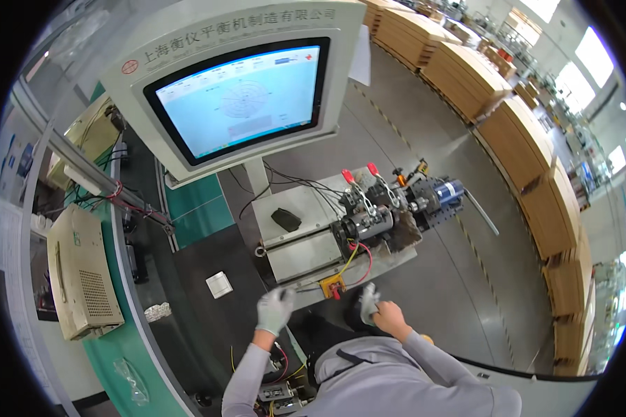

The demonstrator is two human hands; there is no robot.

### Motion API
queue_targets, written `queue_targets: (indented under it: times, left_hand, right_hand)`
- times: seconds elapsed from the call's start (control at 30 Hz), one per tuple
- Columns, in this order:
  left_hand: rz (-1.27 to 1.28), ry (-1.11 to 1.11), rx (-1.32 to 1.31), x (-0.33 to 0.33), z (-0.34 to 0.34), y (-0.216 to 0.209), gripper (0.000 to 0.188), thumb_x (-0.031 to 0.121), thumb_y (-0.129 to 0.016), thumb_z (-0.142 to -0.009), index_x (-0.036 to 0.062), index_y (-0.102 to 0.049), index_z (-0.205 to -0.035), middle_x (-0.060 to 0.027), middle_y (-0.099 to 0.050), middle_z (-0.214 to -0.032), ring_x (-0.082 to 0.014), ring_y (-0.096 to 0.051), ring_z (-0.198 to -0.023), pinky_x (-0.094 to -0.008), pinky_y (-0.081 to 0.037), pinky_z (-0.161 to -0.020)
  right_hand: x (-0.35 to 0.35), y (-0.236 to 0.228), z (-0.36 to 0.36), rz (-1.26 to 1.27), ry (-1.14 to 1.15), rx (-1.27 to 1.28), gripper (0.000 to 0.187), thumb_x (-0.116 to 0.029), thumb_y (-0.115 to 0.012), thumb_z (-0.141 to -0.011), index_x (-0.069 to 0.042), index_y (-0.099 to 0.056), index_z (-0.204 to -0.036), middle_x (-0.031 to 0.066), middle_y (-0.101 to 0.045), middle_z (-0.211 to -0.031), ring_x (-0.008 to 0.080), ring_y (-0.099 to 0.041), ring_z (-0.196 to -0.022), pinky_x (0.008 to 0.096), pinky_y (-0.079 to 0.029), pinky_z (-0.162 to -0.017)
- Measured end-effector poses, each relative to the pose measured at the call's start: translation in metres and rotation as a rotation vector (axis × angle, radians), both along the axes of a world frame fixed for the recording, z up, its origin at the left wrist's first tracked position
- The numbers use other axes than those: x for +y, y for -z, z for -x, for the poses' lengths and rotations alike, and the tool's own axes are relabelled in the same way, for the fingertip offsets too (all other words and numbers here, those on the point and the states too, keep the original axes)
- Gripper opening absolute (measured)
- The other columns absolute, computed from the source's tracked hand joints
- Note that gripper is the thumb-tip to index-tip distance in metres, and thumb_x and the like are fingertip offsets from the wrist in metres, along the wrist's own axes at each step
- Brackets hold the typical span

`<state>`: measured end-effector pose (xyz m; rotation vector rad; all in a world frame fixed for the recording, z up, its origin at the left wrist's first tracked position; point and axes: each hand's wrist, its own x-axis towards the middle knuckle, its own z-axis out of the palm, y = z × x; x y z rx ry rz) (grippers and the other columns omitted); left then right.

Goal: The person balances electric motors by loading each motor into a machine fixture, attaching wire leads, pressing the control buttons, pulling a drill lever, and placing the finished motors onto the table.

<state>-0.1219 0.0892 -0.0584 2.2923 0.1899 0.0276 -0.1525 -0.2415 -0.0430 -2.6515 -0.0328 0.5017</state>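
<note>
My left hand (275,311), in a pale glove, is closed near the front edge of the machine bed (306,258). A small dark bit shows at its fingertips, too small to name. My right hand (392,320) is bare, its fingers pinched on a white glove (368,303) in front of my body. Ahead of both hands, a motor-like cylindrical part (370,222) sits on the machine, beside toggle clamps with red handles (348,176). A yellow box (332,285) with a red switch hangs at the bed's front edge, between my hands.
A monitor (243,97) in a grey housing stands at the back left. A black block (286,219) rests on the bed. On the dark surface to the left lies a white square piece (219,285). More motor parts (282,396) with wires sit low beside my left arm. Stacked cartons (466,80) line the right.
</note>
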Motion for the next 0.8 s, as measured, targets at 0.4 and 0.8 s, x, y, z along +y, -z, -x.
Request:
queue_targets:
  times: [0.4,0.8]
  left_hand:
    - [0.125,0.654,-0.24,-0.113,0.029,-0.052,0.026,0.028,-0.063,-0.084,0.0023,-0.061,-0.083,-0.016,-0.063,-0.08,-0.0348,-0.062,-0.072,-0.0435,-0.049,-0.066]
    - [0.052,0.887,-0.522,-0.138,-0.003,-0.084,0.017,0.018,-0.065,-0.076,0.0079,-0.057,-0.066,-0.0089,-0.058,-0.064,-0.0276,-0.057,-0.059,-0.038,-0.043,-0.056]
  right_hand:
    - [0.041,-0.027,-0.008,-0.357,0.17,-0.092,0.026,-0.021,-0.052,-0.08,-0.001,-0.064,-0.071,0.02,-0.062,-0.063,0.0361,-0.063,-0.063,0.0427,-0.05,-0.059]
    - [0.02,-0.062,-0.011,-1.884,1.019,0.396,0.025,-0.017,-0.039,-0.098,-0.005,-0.056,-0.111,0.0026,-0.063,-0.096,0.0095,-0.057,-0.072,0.0214,-0.045,-0.057]
